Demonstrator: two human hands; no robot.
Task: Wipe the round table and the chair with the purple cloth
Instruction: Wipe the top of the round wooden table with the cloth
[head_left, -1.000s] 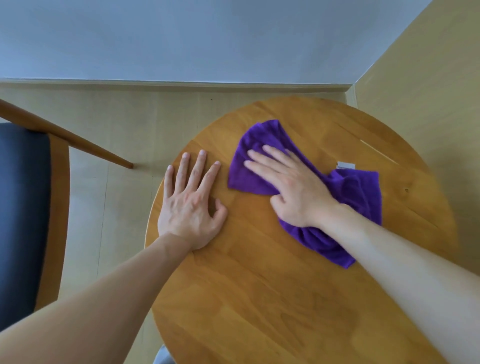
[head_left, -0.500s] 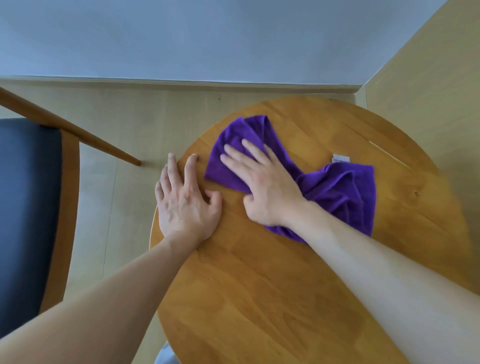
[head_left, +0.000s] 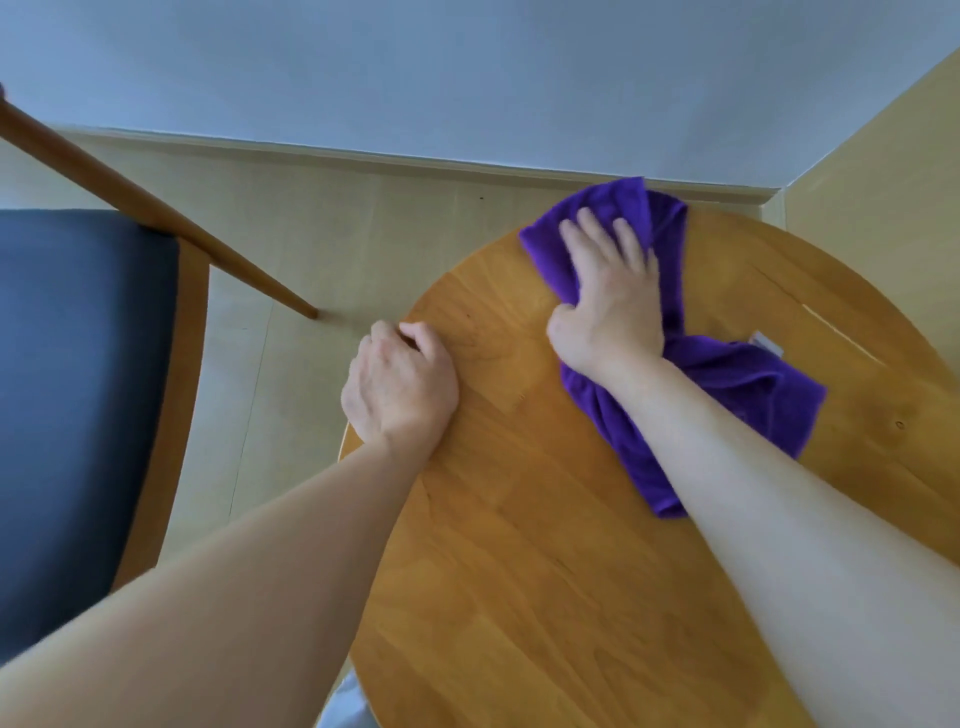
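The round wooden table (head_left: 519, 571) fills the lower right of the view. A purple cloth (head_left: 753, 384) lies crumpled across its far half, one end reaching the far rim. My right hand (head_left: 608, 296) presses flat on the cloth's far end, fingers spread and pointing away from me. My left hand (head_left: 400, 384) sits at the table's left rim with its fingers curled over the edge. The chair (head_left: 78, 389), with a dark blue seat and a wooden frame, stands to the left of the table.
A wooden chair arm (head_left: 156, 213) slants from the upper left down toward the table's left rim. Pale wood floor lies between chair and table. A blue-grey wall runs behind, and a beige panel (head_left: 883, 182) closes the right side.
My right hand has slid the cloth from the table's left part toward the far rim. My left hand moved from lying flat to curling its fingers over the left edge.
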